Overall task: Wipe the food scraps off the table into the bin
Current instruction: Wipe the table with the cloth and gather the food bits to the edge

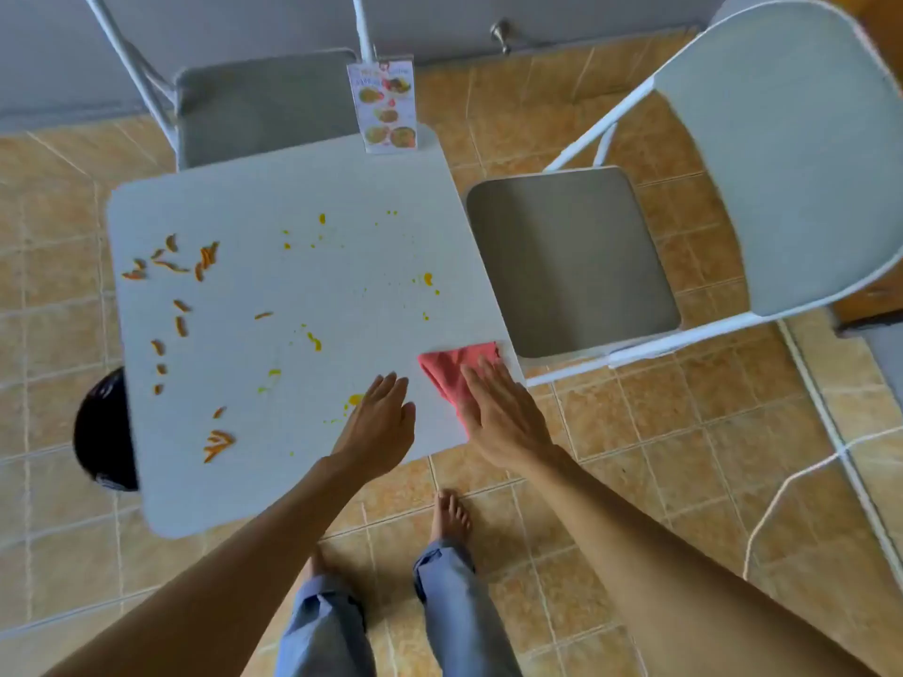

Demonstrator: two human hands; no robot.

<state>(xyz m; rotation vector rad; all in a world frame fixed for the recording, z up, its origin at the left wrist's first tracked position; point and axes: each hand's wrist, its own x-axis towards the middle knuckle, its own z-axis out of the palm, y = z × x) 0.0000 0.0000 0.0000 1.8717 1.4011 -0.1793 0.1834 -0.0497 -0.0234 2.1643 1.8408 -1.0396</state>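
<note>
**Hands, cloth and scraps on the table, seen from above**

The right hand lies flat, fingers extended and together, pressing on a pink cloth at the near right corner of the white table; the cloth is under the palm, not pinched. The left hand rests just beside it on the bare tabletop, fingers loosely spread, holding nothing. Orange scraps are scattered mostly along the left side of the table, with a further cluster near the front edge; yellow smears dot the middle and right. A dark bin stands on the floor against the table's left edge, partly hidden beneath it; its contents cannot be made out. A menu card stands upright at the far edge. One chair sits at the right, another behind the table. Bare feet stand on tan tiles.
</note>
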